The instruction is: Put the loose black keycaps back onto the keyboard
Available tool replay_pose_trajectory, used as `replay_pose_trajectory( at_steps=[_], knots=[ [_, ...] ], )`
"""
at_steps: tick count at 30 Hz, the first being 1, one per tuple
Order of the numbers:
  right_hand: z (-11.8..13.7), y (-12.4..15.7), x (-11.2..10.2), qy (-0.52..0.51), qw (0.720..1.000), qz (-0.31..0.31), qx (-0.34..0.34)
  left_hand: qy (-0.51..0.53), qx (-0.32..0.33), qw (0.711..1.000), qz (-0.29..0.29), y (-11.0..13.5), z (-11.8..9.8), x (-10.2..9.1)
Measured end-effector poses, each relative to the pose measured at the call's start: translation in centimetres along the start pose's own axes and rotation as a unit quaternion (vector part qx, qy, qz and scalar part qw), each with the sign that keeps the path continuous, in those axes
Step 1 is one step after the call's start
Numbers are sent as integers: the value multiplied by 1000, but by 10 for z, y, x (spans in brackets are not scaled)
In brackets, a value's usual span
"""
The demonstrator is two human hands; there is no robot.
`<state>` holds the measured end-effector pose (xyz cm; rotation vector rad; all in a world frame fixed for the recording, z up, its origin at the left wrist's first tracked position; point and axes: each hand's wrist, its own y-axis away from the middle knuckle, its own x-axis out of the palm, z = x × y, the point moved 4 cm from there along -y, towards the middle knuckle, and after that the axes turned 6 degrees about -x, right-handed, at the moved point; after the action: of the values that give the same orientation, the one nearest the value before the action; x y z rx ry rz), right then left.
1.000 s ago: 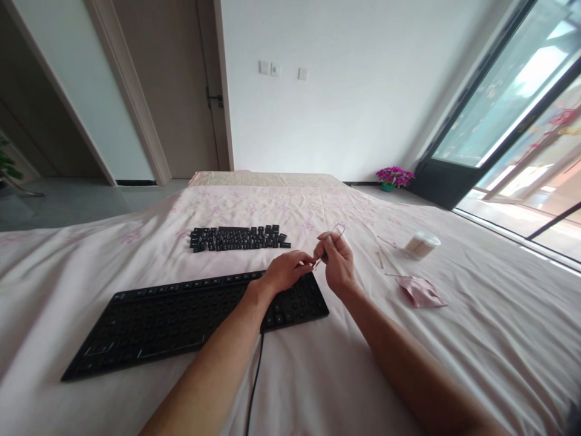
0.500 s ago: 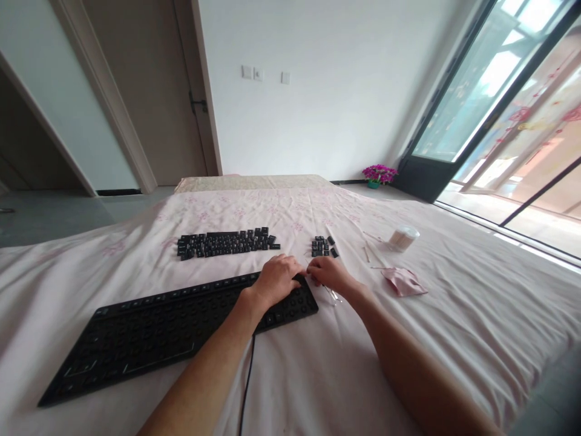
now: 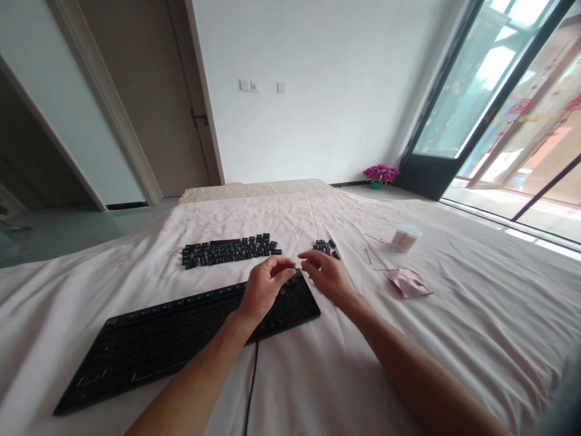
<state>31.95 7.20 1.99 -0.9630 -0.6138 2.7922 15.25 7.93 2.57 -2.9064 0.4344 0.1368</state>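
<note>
Head view: the left hand [image 3: 265, 284] and right hand [image 3: 329, 278], pressed close half a second ago, now part slightly at the far right of a black keyboard [image 3: 149, 345]. Left pinched, right half-curled, holds unclear. Keycaps [image 3: 231, 250] lie beyond, lettering illegible.

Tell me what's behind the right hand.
Loose black keys lie on the sheet behind the right hand. Whatever the hand itself covers can't be seen.
</note>
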Motion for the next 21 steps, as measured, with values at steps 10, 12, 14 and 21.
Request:
replay_pose_trajectory(
  at_steps=[10,12,14,21],
  knots=[
    [53,29,49,-302,949,23,-81,364,-198,907,-73,54,23,-53],
    [59,30,49,-279,954,16,-108,373,-213,901,-66,59,28,-53],
    [63,30,49,-263,956,14,-130,381,-221,896,-53,61,30,-50],
    [66,34,52,-249,955,25,-159,413,-222,882,-40,67,29,-38]
  ],
)
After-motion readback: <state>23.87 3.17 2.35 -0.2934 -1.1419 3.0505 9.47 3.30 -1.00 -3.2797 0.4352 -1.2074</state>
